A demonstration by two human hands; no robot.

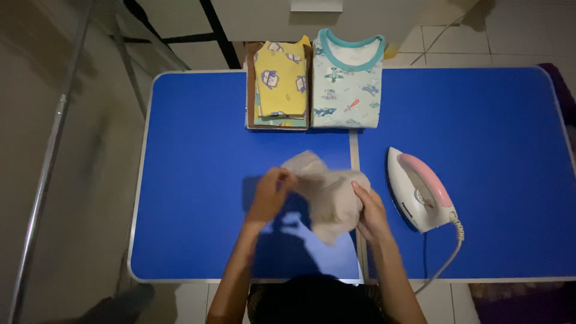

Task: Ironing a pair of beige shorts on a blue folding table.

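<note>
A: Where do we have the cloth (pixel 327 195)?

B: Between our two hands, lifted just above the blue worktop (pixel 198 150), near its front edge. Our left hand (pixel 270 193) pinches the cloth's upper left corner with fingers pressed together; our right hand (pixel 370 211) grips its right side, fingers curled into the fabric.

A: And around us?

B: The iron (pixel 420 191) stands just right of our right hand, apart from it. Two folded shirts, yellow (pixel 280 84) and pale blue (pixel 347 84), lie at the far edge.
</note>
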